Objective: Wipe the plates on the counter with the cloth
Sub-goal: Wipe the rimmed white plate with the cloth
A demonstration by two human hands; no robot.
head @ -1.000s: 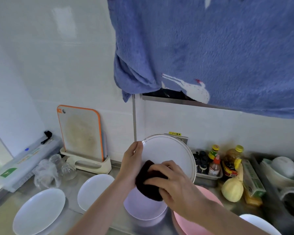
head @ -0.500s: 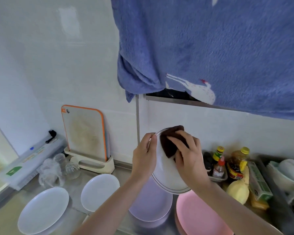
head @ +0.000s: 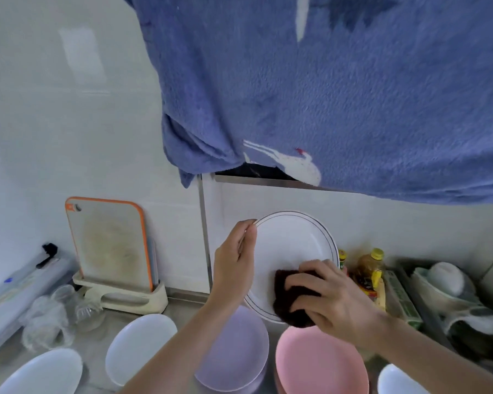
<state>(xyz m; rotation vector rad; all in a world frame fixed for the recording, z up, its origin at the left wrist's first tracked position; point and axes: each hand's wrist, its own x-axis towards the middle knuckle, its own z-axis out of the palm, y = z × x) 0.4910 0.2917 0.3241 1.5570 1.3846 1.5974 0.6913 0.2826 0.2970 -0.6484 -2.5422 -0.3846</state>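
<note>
A white plate with a thin dark rim line is held tilted up above the counter. My left hand grips its left edge. My right hand presses a dark brown cloth against the plate's lower right face. On the steel counter below lie a lilac plate, a pink plate, two white plates to the left, and part of another white plate at the bottom right.
A big blue towel hangs overhead. An orange-edged cutting board stands in a holder at left, with clear glasses beside it. Sauce and oil bottles stand at the back right, next to a dish rack with bowls.
My right hand has moved the cloth from the plate's top edge down to its lower right. The plate's face has turned more toward me.
</note>
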